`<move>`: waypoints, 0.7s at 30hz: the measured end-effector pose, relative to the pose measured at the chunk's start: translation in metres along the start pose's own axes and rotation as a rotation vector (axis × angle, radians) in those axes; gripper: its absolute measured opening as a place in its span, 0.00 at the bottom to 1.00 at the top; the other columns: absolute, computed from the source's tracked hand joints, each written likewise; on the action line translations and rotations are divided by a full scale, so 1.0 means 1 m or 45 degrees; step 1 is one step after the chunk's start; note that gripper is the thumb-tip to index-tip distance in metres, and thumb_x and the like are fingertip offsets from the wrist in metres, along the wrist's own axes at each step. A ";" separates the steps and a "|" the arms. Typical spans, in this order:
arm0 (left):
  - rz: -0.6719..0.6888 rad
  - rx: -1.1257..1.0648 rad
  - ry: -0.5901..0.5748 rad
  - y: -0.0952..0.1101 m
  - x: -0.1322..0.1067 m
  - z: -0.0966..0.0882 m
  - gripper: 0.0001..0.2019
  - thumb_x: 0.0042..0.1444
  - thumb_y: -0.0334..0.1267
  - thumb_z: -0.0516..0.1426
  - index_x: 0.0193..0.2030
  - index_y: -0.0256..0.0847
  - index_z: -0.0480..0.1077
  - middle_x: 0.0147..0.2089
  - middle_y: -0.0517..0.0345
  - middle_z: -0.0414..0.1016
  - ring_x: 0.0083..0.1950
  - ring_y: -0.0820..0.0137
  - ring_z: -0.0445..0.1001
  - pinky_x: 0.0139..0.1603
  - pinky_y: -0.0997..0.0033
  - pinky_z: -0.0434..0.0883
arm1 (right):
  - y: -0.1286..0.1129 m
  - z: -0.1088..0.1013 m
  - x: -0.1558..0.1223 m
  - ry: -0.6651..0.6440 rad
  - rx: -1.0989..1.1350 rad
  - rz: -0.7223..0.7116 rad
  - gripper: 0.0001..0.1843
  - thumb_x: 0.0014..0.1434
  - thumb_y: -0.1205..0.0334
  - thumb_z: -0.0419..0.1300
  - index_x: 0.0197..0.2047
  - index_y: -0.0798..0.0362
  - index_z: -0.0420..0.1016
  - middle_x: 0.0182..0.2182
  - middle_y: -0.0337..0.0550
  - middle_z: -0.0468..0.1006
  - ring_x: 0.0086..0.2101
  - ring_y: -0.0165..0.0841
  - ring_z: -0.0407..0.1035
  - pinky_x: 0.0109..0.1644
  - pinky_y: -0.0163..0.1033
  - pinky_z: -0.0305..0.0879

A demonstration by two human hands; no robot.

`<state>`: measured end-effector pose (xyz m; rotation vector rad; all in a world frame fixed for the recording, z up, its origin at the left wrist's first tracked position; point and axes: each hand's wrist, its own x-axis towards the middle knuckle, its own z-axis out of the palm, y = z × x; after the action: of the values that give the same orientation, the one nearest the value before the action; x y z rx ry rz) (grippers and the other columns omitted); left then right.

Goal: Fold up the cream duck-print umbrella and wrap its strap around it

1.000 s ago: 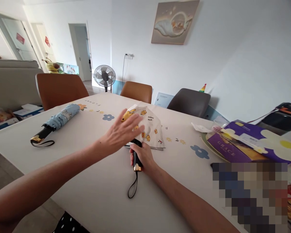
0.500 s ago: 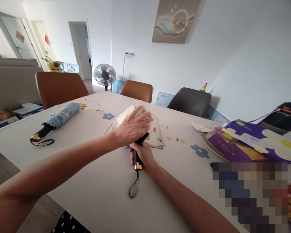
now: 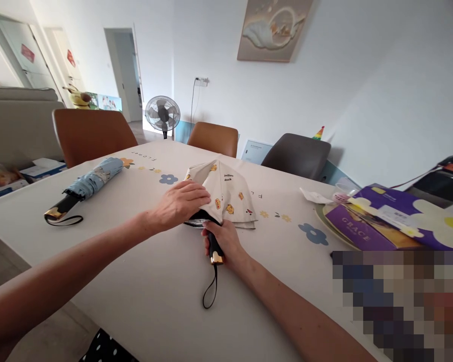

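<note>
A cream folding umbrella (image 3: pixel 230 188) printed with small yellow ducks lies on the table, its canopy loosely furled and flared toward the far side. My right hand (image 3: pixel 226 241) is wrapped around its black handle, which has a gold end and a hanging wrist loop. On the left side of the canopy, my left hand (image 3: pixel 184 201) has its fingers together and bent over the fabric; the fingertips and thumb are partly hidden. Further left, a blue folding umbrella (image 3: pixel 96 178) with a similar black and gold handle lies neatly rolled.
The table (image 3: pixel 147 286) has a pale cover with printed flowers. Purple boxes (image 3: pixel 351 221) and a plate rim stand at the right, near a blurred-out patch. Two brown chairs (image 3: pixel 94 136) and a grey chair (image 3: pixel 298 156) line the far side, with a fan (image 3: pixel 162 114) behind.
My left hand has moved left and nearer from the top of the canopy to its left side, uncovering the printed fabric. My right hand keeps its grip on the handle.
</note>
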<state>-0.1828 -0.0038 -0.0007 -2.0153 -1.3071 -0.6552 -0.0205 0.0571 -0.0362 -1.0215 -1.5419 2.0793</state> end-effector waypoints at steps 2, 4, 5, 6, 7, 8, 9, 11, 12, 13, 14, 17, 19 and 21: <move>-0.016 0.003 -0.016 -0.002 -0.004 -0.003 0.12 0.61 0.31 0.49 0.45 0.42 0.72 0.46 0.56 0.77 0.51 0.70 0.72 0.56 0.64 0.64 | 0.001 0.000 0.000 -0.002 0.015 0.006 0.08 0.49 0.62 0.57 0.22 0.54 0.63 0.12 0.37 0.67 0.11 0.27 0.59 0.12 0.33 0.60; -0.051 0.018 -0.012 -0.005 -0.007 -0.007 0.13 0.61 0.31 0.48 0.46 0.43 0.72 0.47 0.57 0.77 0.51 0.70 0.72 0.57 0.63 0.63 | 0.002 0.000 0.001 0.002 0.022 0.016 0.09 0.50 0.61 0.56 0.22 0.54 0.63 0.12 0.36 0.67 0.11 0.27 0.59 0.11 0.33 0.60; -0.068 0.022 0.004 -0.006 -0.009 -0.009 0.13 0.61 0.31 0.48 0.46 0.44 0.72 0.48 0.58 0.77 0.51 0.70 0.72 0.58 0.63 0.63 | 0.002 0.000 0.001 0.001 0.018 0.020 0.09 0.50 0.61 0.56 0.22 0.54 0.63 0.13 0.36 0.66 0.11 0.27 0.59 0.11 0.33 0.59; -0.087 0.022 0.030 -0.007 -0.010 -0.010 0.13 0.61 0.30 0.48 0.46 0.44 0.72 0.48 0.58 0.77 0.51 0.70 0.72 0.58 0.63 0.63 | 0.003 -0.001 0.002 0.000 0.013 0.017 0.09 0.50 0.61 0.56 0.22 0.54 0.63 0.13 0.36 0.66 0.11 0.27 0.59 0.11 0.33 0.59; -0.112 0.019 0.063 -0.007 -0.011 -0.010 0.14 0.61 0.30 0.48 0.45 0.45 0.72 0.47 0.59 0.77 0.50 0.71 0.73 0.57 0.64 0.63 | 0.003 -0.001 0.002 -0.005 0.010 0.011 0.09 0.50 0.61 0.56 0.22 0.54 0.62 0.13 0.36 0.66 0.11 0.27 0.59 0.11 0.34 0.59; -0.144 0.013 0.091 -0.008 -0.013 -0.009 0.14 0.61 0.30 0.48 0.45 0.45 0.73 0.46 0.59 0.78 0.49 0.71 0.73 0.56 0.64 0.64 | 0.004 -0.001 0.003 -0.007 0.009 0.005 0.09 0.50 0.61 0.56 0.22 0.54 0.62 0.14 0.36 0.67 0.12 0.27 0.59 0.10 0.34 0.59; -0.184 0.003 0.109 -0.008 -0.014 -0.008 0.14 0.60 0.30 0.48 0.44 0.44 0.73 0.45 0.59 0.78 0.48 0.71 0.73 0.55 0.65 0.65 | 0.004 -0.001 0.004 -0.005 0.014 0.000 0.08 0.49 0.61 0.56 0.23 0.53 0.62 0.15 0.36 0.67 0.12 0.28 0.59 0.10 0.35 0.59; -0.271 -0.020 0.081 -0.009 -0.017 -0.002 0.15 0.60 0.29 0.47 0.41 0.44 0.74 0.44 0.59 0.78 0.47 0.70 0.74 0.53 0.66 0.67 | 0.004 -0.001 0.004 0.010 0.033 -0.004 0.08 0.49 0.62 0.57 0.24 0.53 0.61 0.17 0.36 0.68 0.12 0.28 0.60 0.10 0.35 0.59; -0.317 -0.025 0.032 -0.010 -0.019 0.001 0.16 0.59 0.28 0.46 0.41 0.44 0.75 0.44 0.58 0.78 0.48 0.70 0.73 0.53 0.65 0.67 | 0.003 -0.001 0.004 0.021 0.037 0.001 0.08 0.49 0.62 0.57 0.25 0.52 0.60 0.17 0.36 0.68 0.12 0.28 0.60 0.10 0.35 0.59; -0.368 -0.024 -0.034 -0.012 -0.022 0.004 0.18 0.58 0.27 0.45 0.41 0.44 0.75 0.46 0.58 0.77 0.50 0.69 0.72 0.54 0.64 0.66 | 0.003 0.000 0.004 0.031 0.037 0.008 0.08 0.50 0.62 0.57 0.26 0.52 0.60 0.18 0.35 0.68 0.13 0.28 0.60 0.10 0.35 0.59; -0.433 -0.014 -0.107 -0.014 -0.026 0.007 0.20 0.57 0.25 0.44 0.43 0.44 0.75 0.49 0.57 0.76 0.52 0.67 0.71 0.55 0.62 0.65 | 0.002 0.000 0.003 0.040 0.035 0.013 0.08 0.50 0.62 0.57 0.26 0.52 0.59 0.18 0.35 0.69 0.13 0.28 0.60 0.10 0.35 0.59; -0.704 0.000 -0.360 -0.023 -0.039 0.011 0.27 0.50 0.22 0.44 0.51 0.46 0.71 0.59 0.57 0.68 0.60 0.62 0.64 0.59 0.56 0.62 | 0.000 0.001 0.000 0.053 0.012 0.019 0.09 0.51 0.62 0.56 0.27 0.51 0.57 0.19 0.35 0.69 0.13 0.28 0.60 0.11 0.34 0.59; -0.843 -0.083 -0.514 -0.032 -0.049 0.009 0.29 0.47 0.22 0.45 0.55 0.48 0.69 0.63 0.58 0.63 0.63 0.59 0.61 0.59 0.55 0.62 | -0.002 0.001 -0.001 0.056 -0.014 0.020 0.08 0.52 0.62 0.55 0.27 0.51 0.56 0.19 0.36 0.69 0.13 0.28 0.60 0.11 0.34 0.58; -0.900 -0.254 -0.564 -0.043 -0.056 0.001 0.29 0.47 0.25 0.47 0.56 0.49 0.68 0.64 0.58 0.61 0.64 0.59 0.59 0.59 0.56 0.64 | -0.002 0.001 -0.002 0.056 -0.043 0.028 0.08 0.52 0.62 0.54 0.27 0.51 0.56 0.18 0.35 0.69 0.12 0.28 0.59 0.11 0.34 0.58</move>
<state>-0.2439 -0.0241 -0.0302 -1.8906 -2.3500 -0.6802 -0.0203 0.0557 -0.0333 -1.0937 -1.5558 2.0385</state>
